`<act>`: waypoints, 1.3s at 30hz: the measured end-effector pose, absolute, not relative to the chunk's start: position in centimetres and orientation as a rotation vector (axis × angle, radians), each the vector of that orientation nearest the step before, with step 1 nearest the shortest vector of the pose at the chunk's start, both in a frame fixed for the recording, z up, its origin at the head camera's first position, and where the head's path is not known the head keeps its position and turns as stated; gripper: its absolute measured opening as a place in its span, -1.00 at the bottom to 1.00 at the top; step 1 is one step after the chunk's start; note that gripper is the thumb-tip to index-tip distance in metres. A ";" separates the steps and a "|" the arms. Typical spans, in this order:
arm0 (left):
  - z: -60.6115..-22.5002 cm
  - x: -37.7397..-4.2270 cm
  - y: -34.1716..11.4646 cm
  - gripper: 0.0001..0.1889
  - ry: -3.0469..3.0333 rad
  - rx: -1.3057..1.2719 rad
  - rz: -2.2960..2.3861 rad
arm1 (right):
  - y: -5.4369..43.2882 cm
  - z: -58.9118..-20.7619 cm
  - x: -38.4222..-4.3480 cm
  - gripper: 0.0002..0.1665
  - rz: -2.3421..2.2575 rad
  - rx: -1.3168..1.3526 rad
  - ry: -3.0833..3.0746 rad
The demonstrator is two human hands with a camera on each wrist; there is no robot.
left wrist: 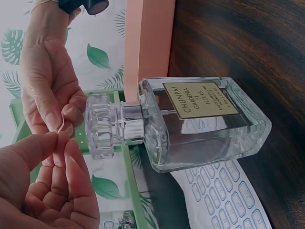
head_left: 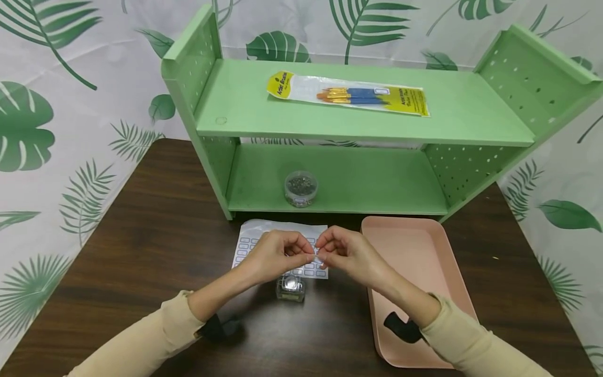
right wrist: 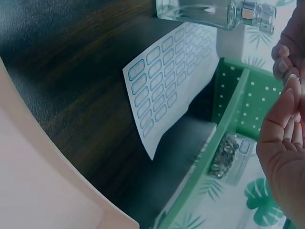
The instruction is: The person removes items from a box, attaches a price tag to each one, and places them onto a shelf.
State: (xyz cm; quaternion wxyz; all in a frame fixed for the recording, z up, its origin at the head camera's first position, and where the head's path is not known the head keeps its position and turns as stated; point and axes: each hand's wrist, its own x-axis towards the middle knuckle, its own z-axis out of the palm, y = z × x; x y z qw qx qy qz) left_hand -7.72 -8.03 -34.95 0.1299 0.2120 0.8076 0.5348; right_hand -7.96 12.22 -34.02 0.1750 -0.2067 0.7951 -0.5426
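Fingertips meet above a sheet of blue-bordered label stickers (head_left: 311, 273), where my left hand (head_left: 275, 255) and right hand (head_left: 354, 255) pinch a small white sticker (left wrist: 61, 121) between them. Only a thin edge of that sticker shows; the fingers hide the rest. Just below the hands, a clear glass perfume bottle (head_left: 290, 288) stands upright on the table with its clear cap on. Its gold label (left wrist: 200, 100) faces the left wrist camera. The right wrist view shows some gaps in the rows of the sticker sheet (right wrist: 157, 90).
Behind the sheet stands a green two-tier shelf (head_left: 358, 175). It holds a round tub of small metallic pieces (head_left: 301, 188) below and a packet of paintbrushes (head_left: 348, 95) above. A pink tray (head_left: 414, 246) lies to the right, under my right forearm.
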 end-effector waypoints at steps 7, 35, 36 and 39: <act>-35.1 -7.5 -8.2 -0.95 2.375 0.584 1.572 | 12.0 -34.1 -7.3 -0.83 -1.600 -0.489 2.284; -38.7 -1.3 -11.8 -0.84 2.739 0.635 1.596 | 7.7 -38.0 -0.2 -0.68 -1.430 -0.529 2.980; -39.2 -1.2 -11.8 -0.83 2.747 0.630 1.602 | 7.6 -38.4 -0.1 -0.67 -1.422 -0.522 2.990; -40.5 -0.8 -11.7 -0.82 2.758 0.595 1.618 | 7.5 -39.5 0.2 -0.68 -1.397 -0.502 3.000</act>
